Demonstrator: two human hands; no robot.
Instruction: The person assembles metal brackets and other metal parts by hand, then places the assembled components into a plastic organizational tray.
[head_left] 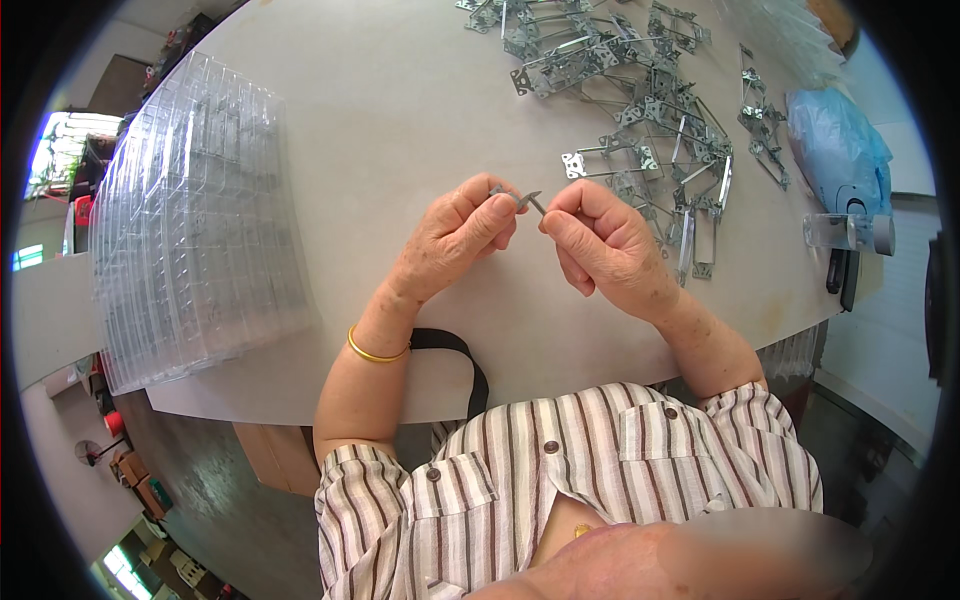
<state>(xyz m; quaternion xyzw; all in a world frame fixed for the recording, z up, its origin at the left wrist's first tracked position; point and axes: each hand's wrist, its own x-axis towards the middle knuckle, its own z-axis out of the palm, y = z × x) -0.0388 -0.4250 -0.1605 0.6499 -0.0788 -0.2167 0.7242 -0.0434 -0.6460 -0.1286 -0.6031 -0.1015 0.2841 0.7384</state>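
Above the near part of the white table, my left hand (462,232) pinches a small grey metal piece (530,198) between thumb and fingers. My right hand (608,240), also closed, grips the thin end of this piece from the other side. The part showing between the hands is narrow, with a short crosswise arm; the fingers hide the rest, so its exact kind cannot be told. Beyond my right hand spreads a loose heap of galvanized metal brackets (655,110) with punched plates and thin rods.
Stacked clear plastic trays (200,220) stand along the table's left side. At the right edge are a blue plastic bag (838,150), a clear jar (830,232) and a dark object (848,280). A black strap (460,350) lies over the table's near edge.
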